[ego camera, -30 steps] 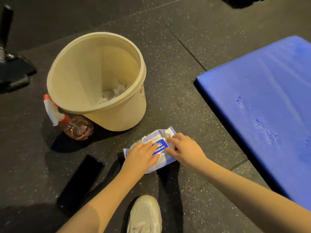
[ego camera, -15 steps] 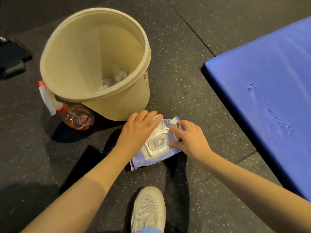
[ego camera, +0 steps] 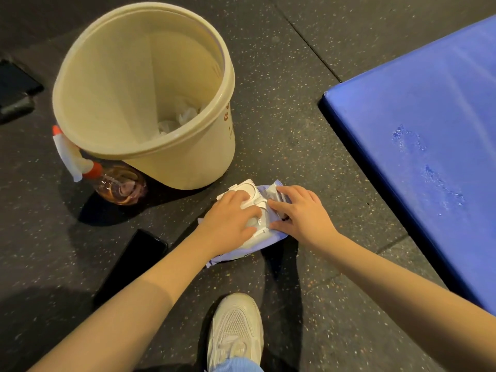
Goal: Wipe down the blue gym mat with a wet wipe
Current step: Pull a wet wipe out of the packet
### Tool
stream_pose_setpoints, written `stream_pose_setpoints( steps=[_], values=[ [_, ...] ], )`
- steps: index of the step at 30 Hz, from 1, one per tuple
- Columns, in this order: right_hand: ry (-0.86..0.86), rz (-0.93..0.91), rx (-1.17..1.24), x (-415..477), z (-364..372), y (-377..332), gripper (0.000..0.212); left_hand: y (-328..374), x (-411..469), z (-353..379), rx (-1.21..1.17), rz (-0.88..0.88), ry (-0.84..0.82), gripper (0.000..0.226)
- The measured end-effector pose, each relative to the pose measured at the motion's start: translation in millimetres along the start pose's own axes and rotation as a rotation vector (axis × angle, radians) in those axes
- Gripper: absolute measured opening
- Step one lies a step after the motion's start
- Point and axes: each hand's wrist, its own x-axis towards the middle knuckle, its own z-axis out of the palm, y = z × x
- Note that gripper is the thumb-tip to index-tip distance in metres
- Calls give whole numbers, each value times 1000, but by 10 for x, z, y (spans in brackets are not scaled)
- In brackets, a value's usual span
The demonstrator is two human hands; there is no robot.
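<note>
L hand (ego camera: 228, 221), R hand (ego camera: 303, 214) on wipes pk (ego camera: 248, 245)

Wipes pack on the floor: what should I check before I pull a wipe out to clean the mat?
1. Lid of the wipes pack flipped open: ok.
2. Pack held steady on the floor: ok. The right hand presses its end and the left hand lies on top.
3. A wipe caught in the left hand's grip: cannot tell, the fingers cover the opening.
4. Blue mat ready to wipe: ok. Nothing lies on the part in view, and marks show on it.
5. Bucket upright beside the pack for used wipes: ok.
</note>
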Motion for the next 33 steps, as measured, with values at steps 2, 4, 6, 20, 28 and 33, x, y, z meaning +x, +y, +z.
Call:
stream_pose_setpoints(
  steps=[2,4,6,20,28,33],
  values=[
    [5,-1,2,-3,7,-3,48,37,26,-1,38,-31,-52,42],
    [14,2,12,-1,14,-6,48,42,18,15,14,-43,-57,46],
    [16,4,19,4,23,-8,48,45,23,10,-23,-66,-71,44],
    [72,-146,-151,37,-38,-87,40,-164,-79,-17,-254,-138,1,24],
    [185,-268,-149,103,178,-232,23,-175,-201,129,-190,-139,127,27],
    [209,-338,-128,205,211,-291,15,-192,-209,134,-259,-150,106,26]
  ],
)
